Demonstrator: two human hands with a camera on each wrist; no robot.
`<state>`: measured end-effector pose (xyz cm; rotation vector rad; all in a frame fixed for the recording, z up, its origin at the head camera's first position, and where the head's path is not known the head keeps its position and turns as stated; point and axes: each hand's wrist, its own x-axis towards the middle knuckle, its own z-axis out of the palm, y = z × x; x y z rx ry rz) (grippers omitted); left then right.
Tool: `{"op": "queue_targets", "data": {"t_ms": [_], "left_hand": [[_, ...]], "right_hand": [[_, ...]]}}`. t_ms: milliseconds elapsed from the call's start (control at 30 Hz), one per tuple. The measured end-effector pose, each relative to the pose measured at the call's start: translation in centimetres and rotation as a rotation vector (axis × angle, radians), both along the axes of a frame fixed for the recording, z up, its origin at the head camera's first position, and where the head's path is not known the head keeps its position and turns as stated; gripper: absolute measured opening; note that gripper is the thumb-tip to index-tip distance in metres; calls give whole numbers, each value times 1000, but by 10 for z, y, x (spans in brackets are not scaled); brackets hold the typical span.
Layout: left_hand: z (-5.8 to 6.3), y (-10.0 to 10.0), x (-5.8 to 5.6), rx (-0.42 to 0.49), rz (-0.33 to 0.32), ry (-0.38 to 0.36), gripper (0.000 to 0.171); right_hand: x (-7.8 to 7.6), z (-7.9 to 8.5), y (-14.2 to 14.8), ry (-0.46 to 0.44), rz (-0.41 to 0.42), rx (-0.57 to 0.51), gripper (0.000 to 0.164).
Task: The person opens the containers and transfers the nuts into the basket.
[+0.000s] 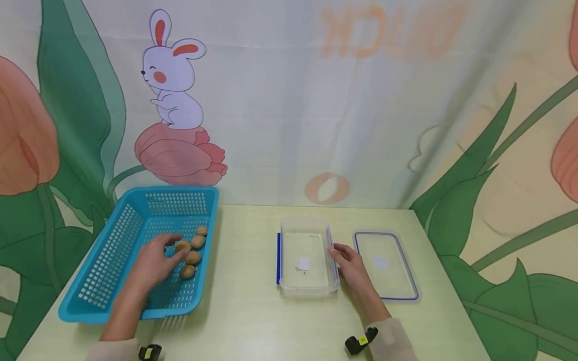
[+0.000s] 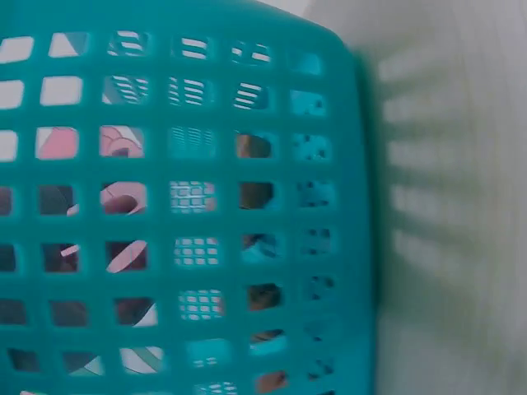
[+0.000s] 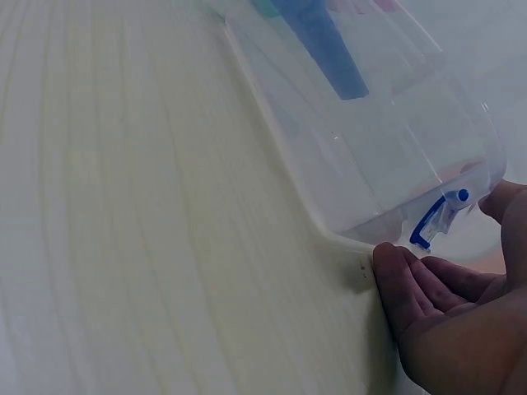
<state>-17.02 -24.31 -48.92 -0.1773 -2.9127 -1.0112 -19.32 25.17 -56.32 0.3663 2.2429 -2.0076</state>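
My left hand (image 1: 153, 265) reaches into the turquoise plastic basket (image 1: 180, 193), its thumb and forefinger pinching a brown walnut (image 1: 182, 245). Several more walnuts (image 1: 192, 257) lie along the basket's right side. In the left wrist view the perforated basket wall (image 2: 165, 216) fills most of the picture and hides that hand. At the middle of the table my right hand (image 1: 352, 265) grips the right side of a clear plastic container (image 1: 311, 288). The right wrist view shows the thumb near its rim and the fingers below, beside a blue-edged clip (image 3: 436, 218).
A clear lid (image 1: 395, 281) with a blue seal lies right of the container, partly behind my right forearm. A blue latch flap (image 1: 278, 258) hangs on the container's left side. Behind the pale table (image 1: 246, 281) stands a printed curtain (image 1: 271, 100).
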Motion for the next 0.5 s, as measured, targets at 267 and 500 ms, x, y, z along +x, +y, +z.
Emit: {"op": "queue_targets", "data": {"t_ms": [267,500], "left_hand": [[42,33,7,-26,-51,67,59],[73,91,20,-52,-125,138,54]], "right_hand": [[7,10,12,33,133,53,64],[17,46,35,21,320,157,77]]}}
